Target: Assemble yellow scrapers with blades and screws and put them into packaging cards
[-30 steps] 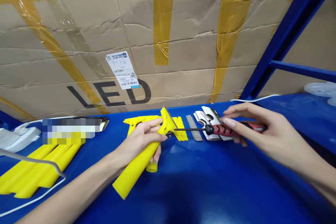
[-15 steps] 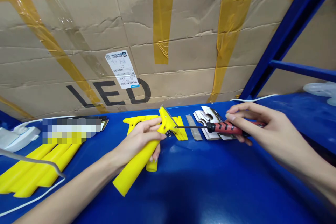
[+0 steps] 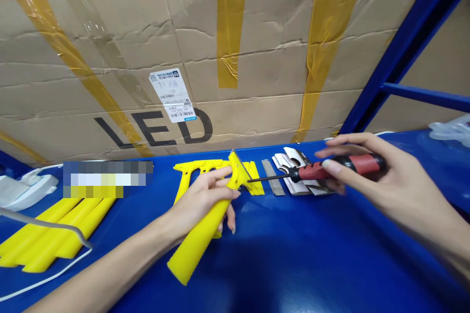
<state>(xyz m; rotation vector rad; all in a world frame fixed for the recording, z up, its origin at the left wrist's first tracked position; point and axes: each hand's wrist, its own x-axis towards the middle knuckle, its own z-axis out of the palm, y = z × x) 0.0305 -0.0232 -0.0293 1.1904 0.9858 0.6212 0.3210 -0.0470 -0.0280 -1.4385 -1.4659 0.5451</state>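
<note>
Scraper (image 3: 196, 247) is being gripped snugly around its neck by the left hand (image 3: 200, 195), above the blue table (image 3: 312, 254). Its head is being angled rightward, apparently so that it is being braced squarely against the screwdriver (image 3: 312, 172). The screwdriver is being held in curled fingers by the right hand (image 3: 391, 181), presumably loosely enough to be turned. Metal strips (image 3: 270, 168) are being crossed in view by the thin shaft. On the box (image 3: 200, 54) behind, "LED" is being displayed; the white label (image 3: 172, 95) is being rendered too small for its fine print to be read.
</note>
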